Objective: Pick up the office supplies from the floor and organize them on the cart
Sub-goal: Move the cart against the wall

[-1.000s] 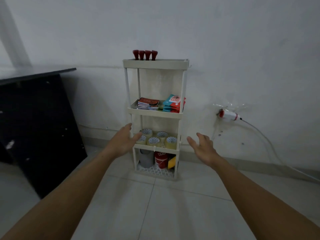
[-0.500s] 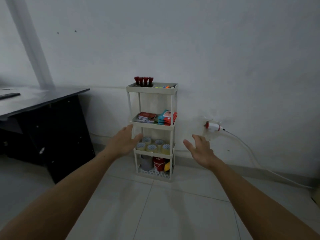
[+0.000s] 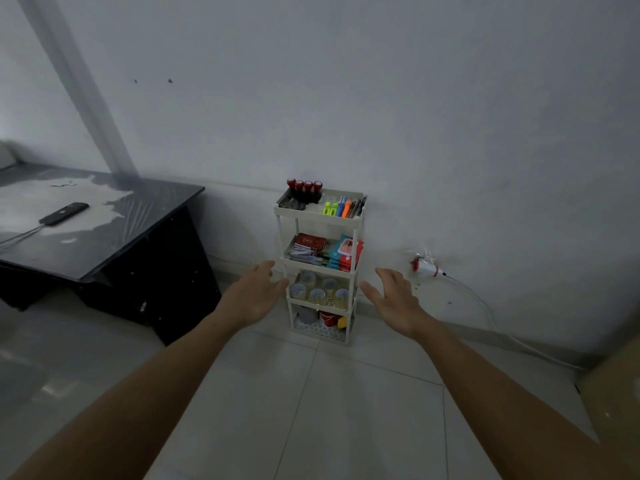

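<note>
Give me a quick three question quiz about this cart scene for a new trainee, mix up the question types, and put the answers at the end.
1. True or false: the left hand grips a roll of tape.
2. Which shelf of the cart holds the tape rolls? A) top B) second from top C) third from top D) bottom
3. Fill in: the highlighters and pens lie on the ___ shelf, beside the red-capped stamps.

Key: 1. False; both it and the right hand are open and hold nothing. 2. C. 3. top.
</note>
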Demonstrator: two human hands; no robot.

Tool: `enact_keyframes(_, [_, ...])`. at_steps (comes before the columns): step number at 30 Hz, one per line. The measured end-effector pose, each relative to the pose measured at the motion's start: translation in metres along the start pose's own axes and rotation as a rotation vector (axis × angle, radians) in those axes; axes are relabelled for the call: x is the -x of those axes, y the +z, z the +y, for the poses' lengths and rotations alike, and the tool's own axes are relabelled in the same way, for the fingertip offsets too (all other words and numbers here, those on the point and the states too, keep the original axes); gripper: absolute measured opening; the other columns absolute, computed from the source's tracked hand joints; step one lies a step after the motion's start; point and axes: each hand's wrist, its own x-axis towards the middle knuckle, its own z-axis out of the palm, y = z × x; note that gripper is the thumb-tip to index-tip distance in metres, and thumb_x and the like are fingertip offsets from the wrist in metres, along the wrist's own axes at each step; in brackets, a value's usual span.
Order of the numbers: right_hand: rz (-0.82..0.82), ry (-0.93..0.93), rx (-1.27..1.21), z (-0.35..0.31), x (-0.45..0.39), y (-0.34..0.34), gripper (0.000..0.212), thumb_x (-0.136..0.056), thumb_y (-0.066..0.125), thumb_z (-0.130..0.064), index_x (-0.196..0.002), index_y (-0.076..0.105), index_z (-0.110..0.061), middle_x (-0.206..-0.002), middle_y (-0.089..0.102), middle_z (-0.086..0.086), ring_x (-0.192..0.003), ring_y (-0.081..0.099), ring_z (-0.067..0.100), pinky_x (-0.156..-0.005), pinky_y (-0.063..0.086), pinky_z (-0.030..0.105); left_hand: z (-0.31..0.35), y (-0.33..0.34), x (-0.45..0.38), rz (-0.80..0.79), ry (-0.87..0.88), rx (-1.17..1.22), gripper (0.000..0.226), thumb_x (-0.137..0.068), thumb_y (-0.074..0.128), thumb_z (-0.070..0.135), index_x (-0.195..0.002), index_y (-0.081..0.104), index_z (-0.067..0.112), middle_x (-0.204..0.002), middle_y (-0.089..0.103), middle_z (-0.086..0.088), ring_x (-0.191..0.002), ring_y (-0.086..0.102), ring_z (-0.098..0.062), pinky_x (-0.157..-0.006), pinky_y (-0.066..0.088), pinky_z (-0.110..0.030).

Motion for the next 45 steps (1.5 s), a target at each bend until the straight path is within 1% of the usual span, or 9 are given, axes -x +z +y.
enact_keyframes(6, [-0.027, 0.057, -0.086, -0.033, 0.013, -0.055, 0.067, -0.100, 0.039, -0.055, -0.154, 0.025, -0.016, -0.161, 0.021, 0.004, -0.147, 0.018, 0.025, -0.116, 0.022, 0.050, 0.041, -0.055, 0.019, -0.056, -0.003, 0.000, 0.052, -0.100, 0.048, 0.040, -0.142, 0.042, 0.009, -0.124, 0.061, -0.008, -0.115, 0.057, -0.024, -0.101, 0.044, -0.038])
enact_keyframes(14, [-0.049, 0.112, -0.157, -0.041, 0.010, -0.070, 0.071, -0.100, 0.039, -0.055, -0.156, 0.022, -0.014, -0.163, 0.017, 0.007, -0.149, 0.016, 0.026, -0.119, 0.020, 0.046, 0.036, -0.078, 0.006, -0.068, 0.022, -0.034, 0.039, -0.099, 0.050, 0.040, -0.128, 0.055, 0.015, -0.116, 0.065, -0.004, -0.100, 0.060, -0.020, -0.095, 0.049, -0.038])
enact_keyframes(20, [-0.009, 0.174, -0.201, -0.052, -0.030, -0.063, 0.070, -0.101, 0.043, -0.050, -0.155, 0.024, -0.011, -0.162, 0.018, 0.011, -0.149, 0.020, 0.026, -0.121, 0.019, 0.041, -0.002, -0.085, -0.047, -0.073, 0.064, -0.016, 0.033, -0.098, 0.051, 0.041, -0.120, 0.059, 0.018, -0.108, 0.064, 0.001, -0.095, 0.060, -0.018, -0.090, 0.051, -0.038])
enact_keyframes(23, [-0.001, 0.194, -0.213, -0.061, -0.054, -0.054, 0.070, -0.101, 0.043, -0.051, -0.156, 0.023, -0.012, -0.162, 0.017, 0.010, -0.149, 0.020, 0.025, -0.121, 0.019, 0.041, -0.021, -0.090, -0.085, -0.056, 0.099, 0.027, 0.032, -0.098, 0.053, 0.038, -0.119, 0.061, 0.016, -0.108, 0.067, -0.002, -0.092, 0.062, -0.018, -0.086, 0.054, -0.038])
enact_keyframes(29, [0.067, 0.249, -0.278, -0.073, -0.092, -0.037, 0.067, -0.102, 0.044, -0.047, -0.156, 0.024, -0.013, -0.163, 0.019, 0.007, -0.148, 0.022, 0.023, -0.117, 0.020, 0.037, -0.055, -0.102, -0.156, -0.131, 0.091, 0.001, 0.032, -0.097, 0.056, 0.035, -0.119, 0.062, 0.014, -0.110, 0.066, -0.005, -0.095, 0.062, -0.021, -0.086, 0.052, -0.037])
enact_keyframes(36, [0.112, 0.333, -0.326, -0.058, -0.129, -0.026, 0.066, -0.100, 0.044, -0.052, -0.154, 0.028, -0.019, -0.161, 0.024, 0.002, -0.146, 0.028, 0.022, -0.118, 0.027, 0.043, -0.061, -0.096, -0.221, -0.206, 0.136, -0.037, 0.026, -0.098, 0.056, 0.031, -0.116, 0.063, 0.013, -0.113, 0.067, -0.007, -0.094, 0.059, -0.018, -0.084, 0.049, -0.034])
enact_keyframes(41, [0.136, 0.357, -0.390, -0.043, -0.180, -0.029, 0.059, -0.102, 0.046, -0.043, -0.152, 0.032, -0.015, -0.157, 0.033, 0.004, -0.143, 0.034, 0.021, -0.109, 0.029, 0.032, -0.052, -0.089, -0.274, -0.214, 0.134, -0.068, 0.027, -0.099, 0.054, 0.027, -0.118, 0.064, 0.011, -0.114, 0.066, -0.007, -0.089, 0.057, -0.015, -0.080, 0.044, -0.029])
enact_keyframes(43, [0.135, 0.338, -0.384, -0.038, -0.205, -0.031, 0.052, -0.103, 0.048, -0.036, -0.149, 0.038, -0.013, -0.149, 0.042, 0.004, -0.137, 0.041, 0.020, -0.101, 0.033, 0.028, -0.050, -0.085, -0.298, -0.202, 0.116, -0.038, 0.026, -0.100, 0.052, 0.026, -0.116, 0.064, 0.011, -0.113, 0.068, -0.006, -0.090, 0.061, -0.018, -0.083, 0.050, -0.033])
enact_keyframes(45, [0.150, 0.320, -0.390, -0.034, -0.232, -0.037, 0.043, -0.103, 0.050, -0.031, -0.141, 0.049, -0.013, -0.138, 0.054, 0.004, -0.127, 0.052, 0.020, -0.094, 0.039, 0.028, -0.048, -0.081, -0.320, -0.202, 0.090, -0.011, 0.025, -0.101, 0.049, 0.026, -0.113, 0.065, 0.011, -0.110, 0.070, -0.008, -0.090, 0.066, -0.021, -0.084, 0.055, -0.039])
